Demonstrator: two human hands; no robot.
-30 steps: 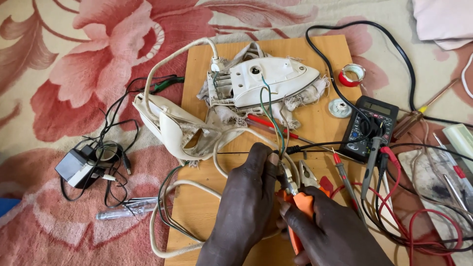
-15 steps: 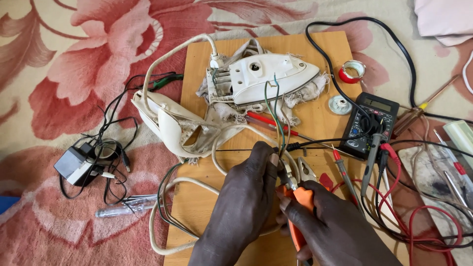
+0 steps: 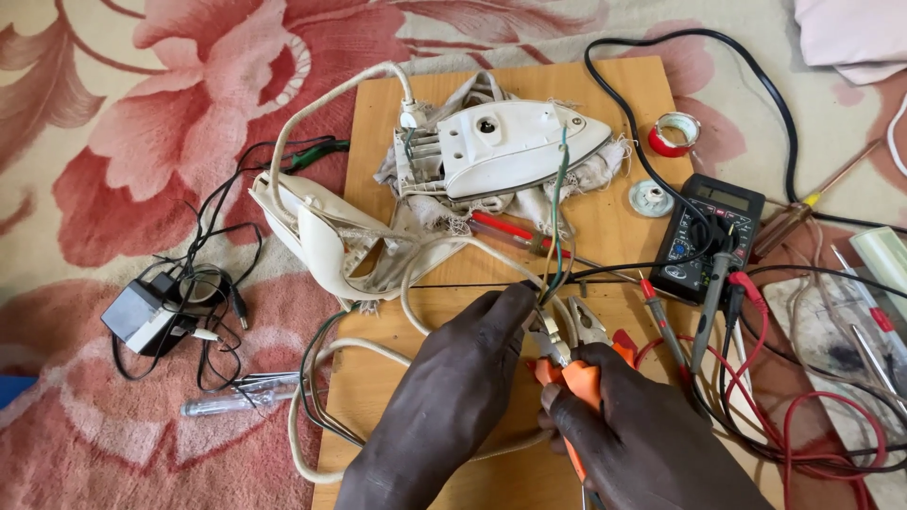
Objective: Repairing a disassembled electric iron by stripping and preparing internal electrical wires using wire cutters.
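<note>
Wooden board [image 3: 614,90], left hand [image 3: 453,387] pinching thin wires [image 3: 557,227], right hand [image 3: 642,434] around orange-handled pliers [image 3: 572,364]

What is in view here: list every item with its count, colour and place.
wooden board: 1, tan, centre, on flowered cloth
iron body: 1, white, board top
iron handle shell: 1, cream, board's left edge
wires: few, green and yellow, iron to the hands
pliers: 1, orange grips, board bottom
multimeter: 1, black, right of board
tape roll: 1, red, board's top right
power adapter: 1, grey, far left
screwdriver: 1, red handle, under iron
left hand: fingers pinch the wires
right hand: grips the pliers
</note>
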